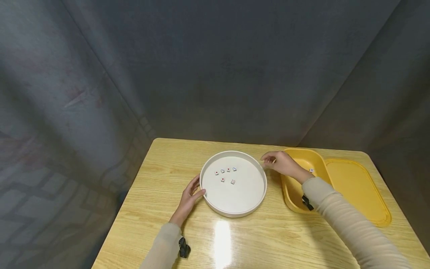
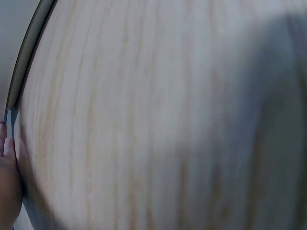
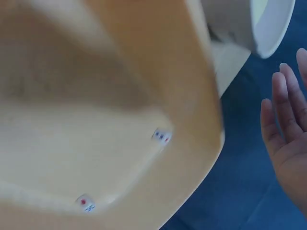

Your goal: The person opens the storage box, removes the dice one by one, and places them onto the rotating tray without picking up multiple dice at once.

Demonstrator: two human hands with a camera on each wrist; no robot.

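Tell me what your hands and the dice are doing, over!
Left hand steadies white tray. Right hand at tray's far rim; whether it holds a die, unclear. Six dice in tray, two in yellow tub.

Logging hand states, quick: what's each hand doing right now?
Left hand: open, fingers resting against the white tray's rim.
Right hand: fingertips drawn together by the tray's far edge; whether they pinch a die cannot be told.

Both hands reach forward on sleeved arms — left hand (image 1: 189, 197) fingers relaxed, right hand (image 1: 280, 163) fingertips pinched together.
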